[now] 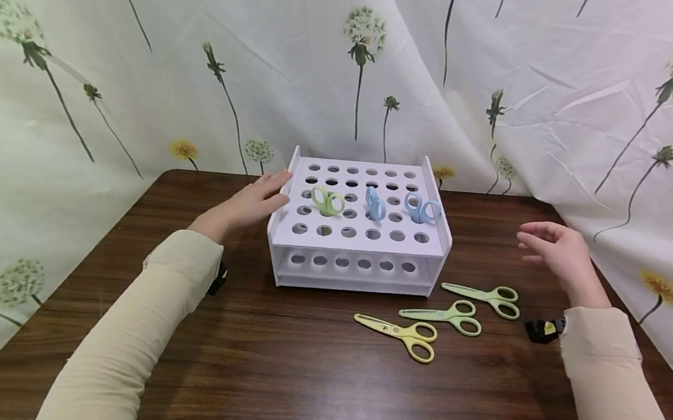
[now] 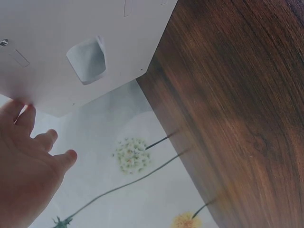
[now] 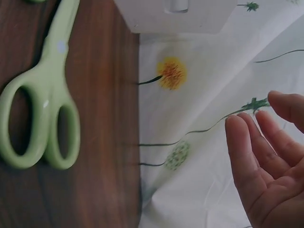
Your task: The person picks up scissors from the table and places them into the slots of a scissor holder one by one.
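Note:
A white rack (image 1: 363,246) with rows of round holes stands on the table. Green-handled scissors (image 1: 327,205), blue scissors (image 1: 376,205) and a second blue pair (image 1: 420,212) stand in its holes, handles up. My left hand (image 1: 248,205) touches the rack's left side panel with its fingertips, fingers extended. Over the table to the right, my right hand (image 1: 559,253) is raised with loosely bent fingers and nothing in it. Nearest to it lie green scissors (image 1: 492,296); another green pair (image 1: 451,315) and yellow scissors (image 1: 406,333) lie further left.
The dark wooden table (image 1: 268,368) runs back to a white curtain (image 1: 301,81) printed with dandelions. Raised side panels border the rack, and its lower shelf has holes too. Black wrist cameras, one of them (image 1: 542,329) at the right cuff, sit on both arms.

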Tool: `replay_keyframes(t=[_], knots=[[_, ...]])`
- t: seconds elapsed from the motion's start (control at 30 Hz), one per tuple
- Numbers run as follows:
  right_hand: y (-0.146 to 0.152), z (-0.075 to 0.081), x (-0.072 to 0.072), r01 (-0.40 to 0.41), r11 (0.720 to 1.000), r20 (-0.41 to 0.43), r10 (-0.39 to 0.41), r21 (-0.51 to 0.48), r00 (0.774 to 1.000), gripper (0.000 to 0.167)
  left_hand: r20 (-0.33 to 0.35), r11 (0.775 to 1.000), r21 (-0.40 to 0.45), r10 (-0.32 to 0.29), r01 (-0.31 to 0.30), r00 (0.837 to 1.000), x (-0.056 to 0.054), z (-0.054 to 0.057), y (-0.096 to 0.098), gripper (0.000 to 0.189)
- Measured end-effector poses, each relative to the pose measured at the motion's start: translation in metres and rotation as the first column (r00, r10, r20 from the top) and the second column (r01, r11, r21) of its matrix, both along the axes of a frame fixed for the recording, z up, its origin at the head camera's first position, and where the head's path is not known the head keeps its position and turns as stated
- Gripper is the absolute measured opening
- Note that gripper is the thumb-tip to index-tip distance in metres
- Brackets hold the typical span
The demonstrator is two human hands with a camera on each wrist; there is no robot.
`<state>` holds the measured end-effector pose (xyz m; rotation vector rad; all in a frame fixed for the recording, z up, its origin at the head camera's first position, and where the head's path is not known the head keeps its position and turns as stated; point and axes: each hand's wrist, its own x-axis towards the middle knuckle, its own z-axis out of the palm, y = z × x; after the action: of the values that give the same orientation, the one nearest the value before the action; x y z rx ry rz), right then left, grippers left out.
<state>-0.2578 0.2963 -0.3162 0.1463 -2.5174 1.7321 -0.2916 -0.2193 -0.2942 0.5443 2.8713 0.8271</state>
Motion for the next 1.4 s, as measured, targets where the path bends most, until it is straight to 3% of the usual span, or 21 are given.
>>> replay_keyframes(t=[0.2,0.43,0.93,1.4], knots=[[0.014,-0.017,-0.005,-0.048,0.991,0.079,0.038,0.127,0.996,0.044,-0.002,1.000,-0.001,0.000,0.000,1.000,-0.001,0.000,0.000,0.059],[0.025,-0.032,-0.007,-0.094,0.983,0.204,0.060,0.160,0.977,0.052,0.002,1.000,-0.003,-0.004,0.004,1.000,-0.001,0.000,0.000,0.059],[0.033,-0.053,-0.010,-0.247,0.956,0.395,0.170,0.155,0.903,0.048,-0.002,1.000,-0.023,-0.011,0.011,1.000,-0.002,0.001,0.000,0.058],[0.031,-0.059,-0.014,-0.272,0.923,0.443,0.130,0.273,0.887,0.034,0.002,1.000,-0.019,-0.006,0.006,1.000,-0.002,0.000,0.000,0.058]])
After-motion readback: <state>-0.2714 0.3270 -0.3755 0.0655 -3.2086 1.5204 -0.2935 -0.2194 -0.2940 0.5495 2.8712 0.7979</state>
